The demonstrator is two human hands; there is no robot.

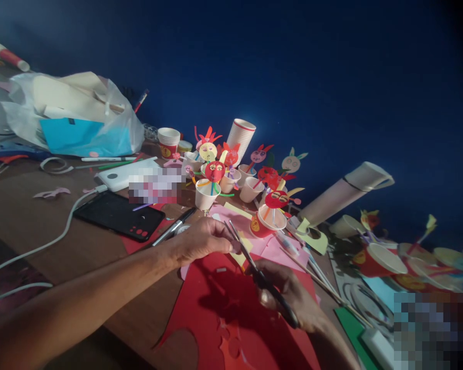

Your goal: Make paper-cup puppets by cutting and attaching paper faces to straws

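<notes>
My right hand [289,298] is closed around the dark handles of a pair of scissors [254,264], whose blades point up and left. My left hand [202,239] pinches a small piece of paper at the blade tips; the piece is too small to make out. Both hands hover over a large red paper sheet [231,318] with shapes cut out of its near part. Pink paper [268,246] and a yellow scrap lie just beyond the hands.
Several paper cups with paper puppet faces on straws [231,174] crowd the table's far side, with a cup stack [240,137]. A phone [119,215], power bank [128,173], white cable, pen [174,226], plastic bag [71,115], paper roll [343,192] and more cups [381,257] surround them.
</notes>
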